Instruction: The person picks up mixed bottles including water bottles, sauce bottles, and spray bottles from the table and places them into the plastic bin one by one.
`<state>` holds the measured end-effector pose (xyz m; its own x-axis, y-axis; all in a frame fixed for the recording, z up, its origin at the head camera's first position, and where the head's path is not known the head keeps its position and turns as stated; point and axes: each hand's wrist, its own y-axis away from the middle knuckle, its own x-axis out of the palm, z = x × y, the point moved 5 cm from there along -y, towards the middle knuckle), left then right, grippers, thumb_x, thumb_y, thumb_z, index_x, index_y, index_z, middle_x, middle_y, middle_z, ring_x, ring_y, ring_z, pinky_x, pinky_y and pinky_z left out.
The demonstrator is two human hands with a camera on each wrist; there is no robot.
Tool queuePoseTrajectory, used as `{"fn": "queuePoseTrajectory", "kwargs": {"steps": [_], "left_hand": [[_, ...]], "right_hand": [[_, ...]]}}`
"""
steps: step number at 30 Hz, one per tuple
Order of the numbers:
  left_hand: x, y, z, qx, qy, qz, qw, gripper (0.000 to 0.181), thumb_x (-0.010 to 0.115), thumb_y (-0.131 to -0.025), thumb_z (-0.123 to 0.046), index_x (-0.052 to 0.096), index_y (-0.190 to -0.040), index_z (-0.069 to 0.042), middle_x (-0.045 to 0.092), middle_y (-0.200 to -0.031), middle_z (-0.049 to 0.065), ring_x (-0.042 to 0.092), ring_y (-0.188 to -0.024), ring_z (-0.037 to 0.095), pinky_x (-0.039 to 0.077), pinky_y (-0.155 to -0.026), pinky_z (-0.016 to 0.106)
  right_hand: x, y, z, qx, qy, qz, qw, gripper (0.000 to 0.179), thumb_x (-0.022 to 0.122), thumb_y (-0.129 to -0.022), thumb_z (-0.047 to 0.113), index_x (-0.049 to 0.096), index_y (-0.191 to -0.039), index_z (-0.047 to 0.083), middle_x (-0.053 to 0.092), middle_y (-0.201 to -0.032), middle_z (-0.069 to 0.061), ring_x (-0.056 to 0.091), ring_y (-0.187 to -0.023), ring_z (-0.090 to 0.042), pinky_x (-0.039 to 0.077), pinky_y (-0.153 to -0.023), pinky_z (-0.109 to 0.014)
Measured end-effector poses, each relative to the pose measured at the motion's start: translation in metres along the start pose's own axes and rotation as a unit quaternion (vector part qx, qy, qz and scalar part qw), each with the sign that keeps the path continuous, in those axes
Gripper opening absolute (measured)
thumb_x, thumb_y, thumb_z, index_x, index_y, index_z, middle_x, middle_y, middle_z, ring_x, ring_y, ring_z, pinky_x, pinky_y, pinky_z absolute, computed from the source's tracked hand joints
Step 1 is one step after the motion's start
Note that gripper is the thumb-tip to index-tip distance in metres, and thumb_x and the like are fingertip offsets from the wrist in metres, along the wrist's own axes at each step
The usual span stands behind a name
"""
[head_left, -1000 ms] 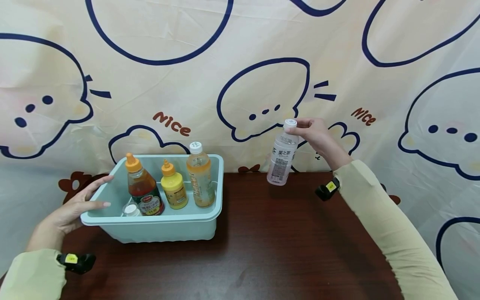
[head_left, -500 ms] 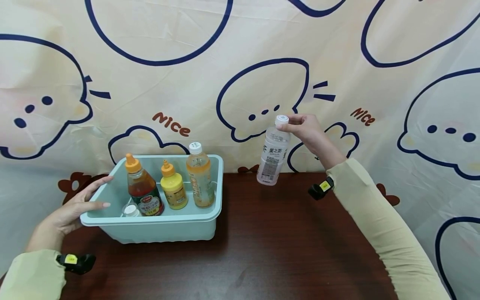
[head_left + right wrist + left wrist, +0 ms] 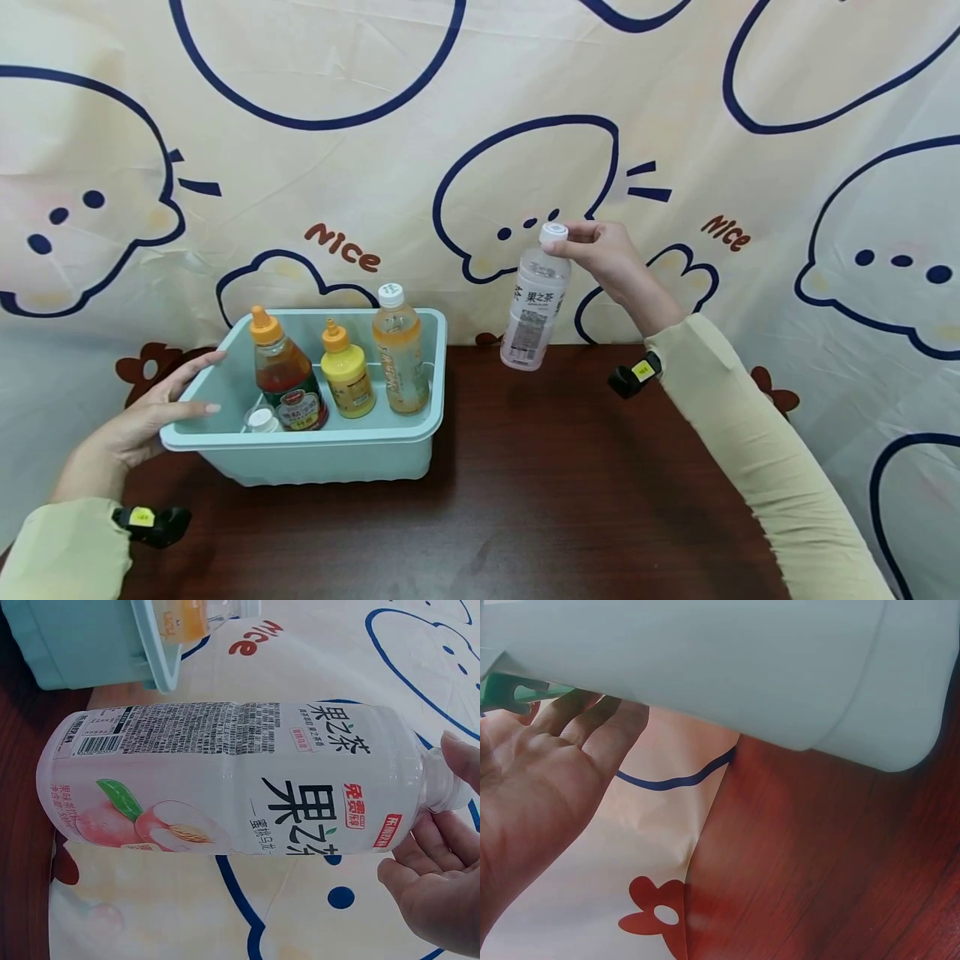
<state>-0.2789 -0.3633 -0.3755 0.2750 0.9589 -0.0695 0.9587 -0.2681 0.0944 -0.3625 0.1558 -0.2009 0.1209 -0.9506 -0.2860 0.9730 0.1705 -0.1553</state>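
My right hand (image 3: 611, 254) pinches a peach tea bottle (image 3: 534, 308) by its neck, just below the white cap. The bottle hangs slightly tilted, in the air to the right of a light blue plastic bin (image 3: 322, 437). In the right wrist view, the label of the tea bottle (image 3: 225, 780) shows peaches. My left hand (image 3: 150, 417) grips the bin's left rim, thumb over the edge; in the left wrist view its fingers (image 3: 619, 731) reach up under the rim. Inside the bin stand a syrup squeeze bottle (image 3: 288, 375), a yellow squeeze bottle (image 3: 348, 375) and an orange-topped drink bottle (image 3: 402, 358).
A white-capped clear container (image 3: 262, 419) sits low in the bin's front left corner, mostly hidden. Dark wooden table (image 3: 525, 500) lies beneath. A printed cloth (image 3: 360, 183) hangs right behind the table's back edge.
My right hand has moved left with the tea bottle, and slightly up, bringing it closer to the bin. My left hand and the bin have stayed in place.
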Motion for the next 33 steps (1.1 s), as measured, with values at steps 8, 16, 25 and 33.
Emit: {"fn": "queuePoseTrajectory", "kwargs": {"steps": [8,16,25,33], "left_hand": [[-0.001,0.0,0.001,-0.003,0.001,0.0,1.0,0.067,0.051,-0.088,0.001,0.031,-0.135,-0.042,0.027,-0.119,-0.008,0.058,-0.087,0.012,0.054,-0.066,0.041],[0.0,-0.001,0.0,0.0,0.004,0.004,1.0,0.067,0.05,-0.088,0.001,0.031,-0.135,-0.042,0.028,-0.118,-0.009,0.059,-0.086,0.012,0.054,-0.066,0.041],[0.0,-0.001,-0.001,0.0,0.009,0.006,0.9999,0.067,0.051,-0.088,0.002,0.031,-0.135,-0.041,0.028,-0.118,-0.009,0.059,-0.086,0.012,0.054,-0.065,0.041],[-0.001,-0.001,0.0,0.004,0.006,0.008,0.9999,0.067,0.051,-0.088,0.002,0.031,-0.135,-0.041,0.028,-0.118,-0.009,0.058,-0.087,0.01,0.054,-0.065,0.041]], "right_hand": [[0.005,0.0,0.006,0.001,0.001,-0.001,1.0,0.048,0.066,-0.083,0.016,0.051,-0.125,-0.001,0.05,-0.128,-0.014,0.043,-0.121,-0.024,0.028,-0.105,-0.044],[0.01,0.001,0.015,-0.019,-0.031,0.008,0.9993,0.045,0.065,-0.083,0.014,0.053,-0.124,-0.001,0.051,-0.129,-0.011,0.045,-0.119,-0.021,0.031,-0.104,-0.04],[0.019,0.003,0.025,-0.028,-0.05,0.011,0.9983,0.046,0.065,-0.083,0.012,0.052,-0.124,-0.004,0.052,-0.124,-0.015,0.049,-0.11,-0.023,0.036,-0.101,-0.037],[0.028,0.003,0.035,-0.035,-0.059,0.013,0.9976,0.045,0.065,-0.083,0.011,0.052,-0.124,-0.003,0.053,-0.122,-0.015,0.052,-0.106,-0.023,0.039,-0.098,-0.038]]}}
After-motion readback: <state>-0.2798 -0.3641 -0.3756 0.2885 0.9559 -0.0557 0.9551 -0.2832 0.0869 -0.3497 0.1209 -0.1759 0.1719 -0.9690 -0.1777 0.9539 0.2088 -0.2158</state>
